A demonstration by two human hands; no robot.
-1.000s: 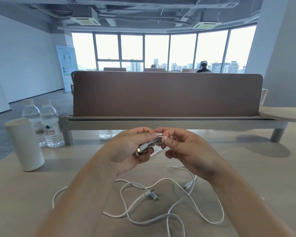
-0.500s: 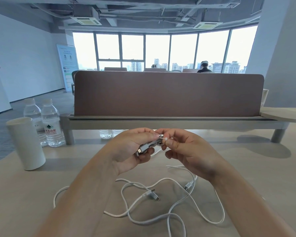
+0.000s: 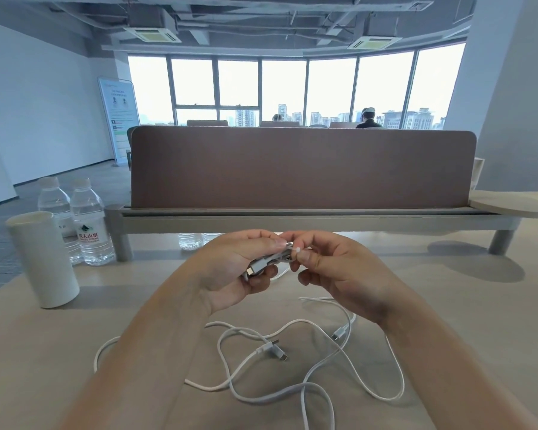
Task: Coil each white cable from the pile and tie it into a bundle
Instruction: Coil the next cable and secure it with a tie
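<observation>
Across the tabletop (image 3: 448,305), in the lower centre of the frame, loose cables (image 3: 292,395) sprawl. Above them at centre, the left hand (image 3: 230,268) has its grip curled round a coil (image 3: 271,260). The right hand (image 3: 336,271) meets it, grip pinching a white tip (image 3: 298,250) at the coil's right end.

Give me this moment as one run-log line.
stage: tying | left hand: grips coiled cable | right hand: pinches white tie at the coil | table: loose cables uncoiled
</observation>
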